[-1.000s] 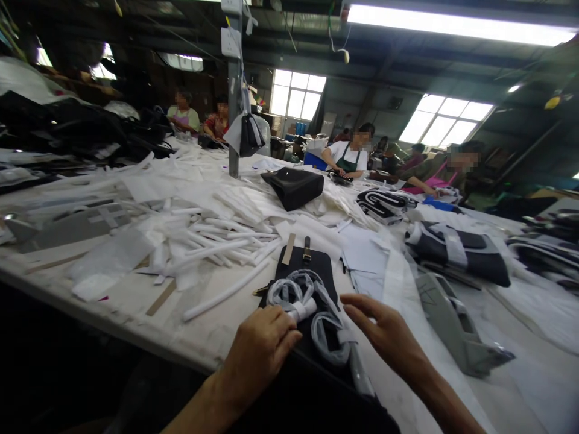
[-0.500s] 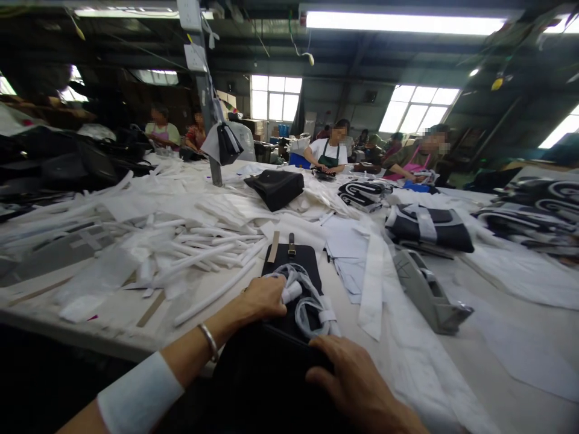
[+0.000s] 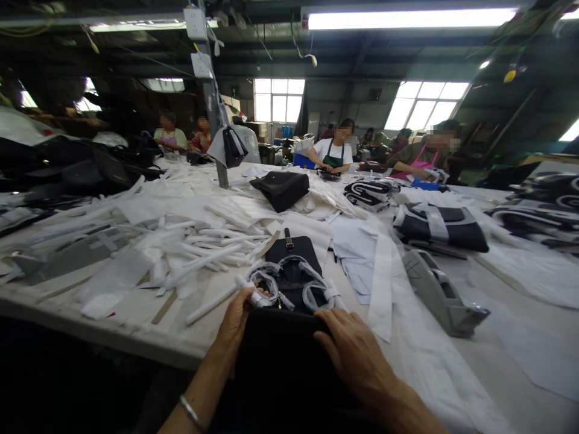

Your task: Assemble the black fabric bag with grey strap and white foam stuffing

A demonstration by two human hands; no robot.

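A black bag (image 3: 283,361) stands at the table's near edge, with its flap (image 3: 298,250) laid back away from me. A small strap with a metal buckle (image 3: 288,241) lies on the flap. Handles wrapped in clear plastic, a left one (image 3: 266,283) and a right one (image 3: 312,295), curve over the bag. My left hand (image 3: 237,313) is closed at the bag's left corner, fingers partly hidden behind the wrapped left handle. Over the right end of the top edge, my right hand (image 3: 357,349) grips the bag with its thumb on the near side.
White foam strips (image 3: 212,247) and sheets heap up on the left. A grey tape dispenser (image 3: 443,295) stands on the right beside white paper (image 3: 357,259). Farther back are another black bag (image 3: 283,190), folded bags (image 3: 438,226), a post (image 3: 210,102) and several co-workers.
My left hand has moved from above the bag's middle to its left corner, and the wrapped left handle has shifted left with it. My right hand stays at the right edge.
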